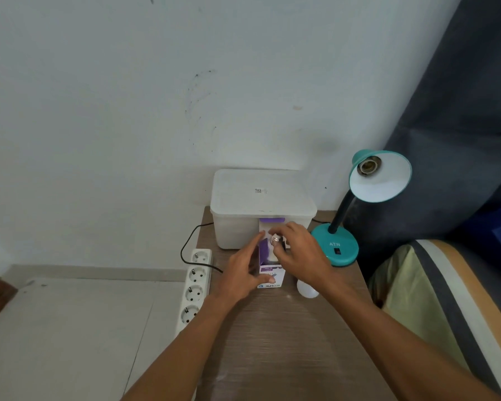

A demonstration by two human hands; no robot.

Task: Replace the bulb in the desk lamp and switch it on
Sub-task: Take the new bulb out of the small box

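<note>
A teal desk lamp (335,246) stands at the table's far right, its shade (382,180) tilted toward me with an empty socket (369,166). A white and purple bulb box (269,274) stands upright in front of me. My left hand (243,270) holds the box by its left side. My right hand (298,250) pinches the metal screw base of a new bulb (274,240) sticking out of the box top. Another white bulb (307,289) lies on the table under my right wrist, partly hidden.
A lidded translucent plastic tub (261,204) sits at the back of the wooden table (272,342), against the wall. A white power strip (195,287) hangs along the table's left edge with a black cord. A bed with striped bedding (446,299) lies to the right.
</note>
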